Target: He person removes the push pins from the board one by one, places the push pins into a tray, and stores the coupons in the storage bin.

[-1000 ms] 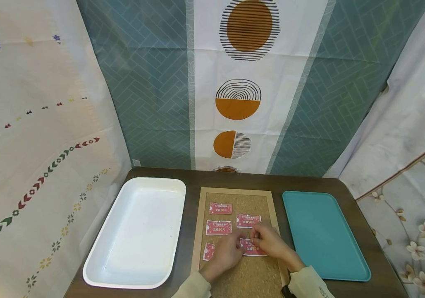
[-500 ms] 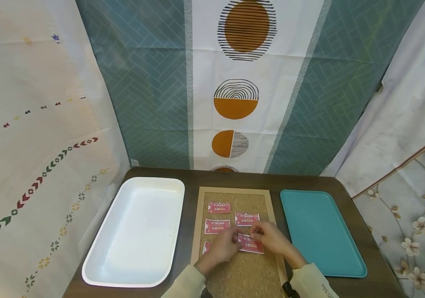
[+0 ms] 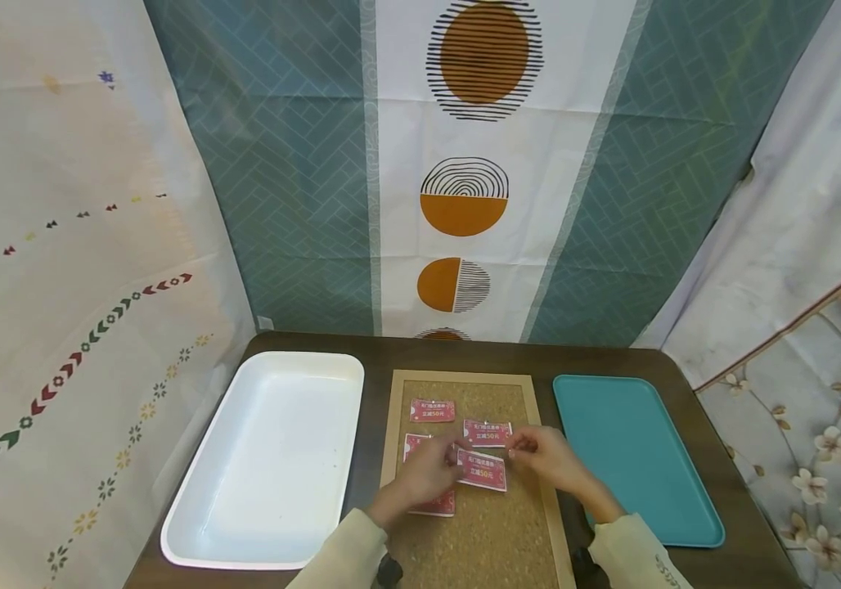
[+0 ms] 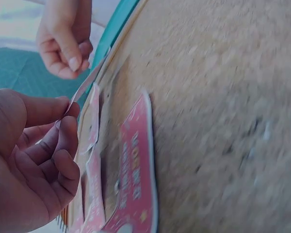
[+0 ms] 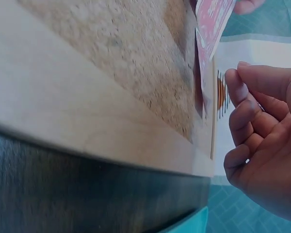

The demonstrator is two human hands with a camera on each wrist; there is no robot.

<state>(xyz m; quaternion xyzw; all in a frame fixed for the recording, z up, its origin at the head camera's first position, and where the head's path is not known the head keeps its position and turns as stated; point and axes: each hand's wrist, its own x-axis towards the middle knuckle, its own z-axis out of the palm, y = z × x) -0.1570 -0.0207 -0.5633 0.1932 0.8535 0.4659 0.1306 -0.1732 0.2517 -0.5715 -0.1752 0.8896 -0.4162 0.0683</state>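
Note:
In the head view my left hand [image 3: 429, 468] pinches a pink paper coupon [image 3: 483, 470] by its left end. The left wrist view shows this coupon [image 4: 85, 87] edge-on, raised off the cork board, between thumb and fingers. My right hand [image 3: 549, 458] is just right of it, apart from the coupon. Its thumb meets the forefinger and the other fingers [image 5: 240, 121] are curled; whether anything tiny lies between them is hidden. Other coupons are on the cork board [image 3: 479, 540]: one at upper left [image 3: 432, 411], one at right [image 3: 487, 433], and others partly behind my left hand.
A deep white tray [image 3: 262, 466] stands on the dark table to the left of the board. On the right lies a flat teal tray [image 3: 637, 458]. Patterned cloths [image 3: 303, 164] hang behind and at both sides.
The coupon at lower right has come up off the board and shifted left and up in my left hand. My right hand has drawn away from its top edge to the right.

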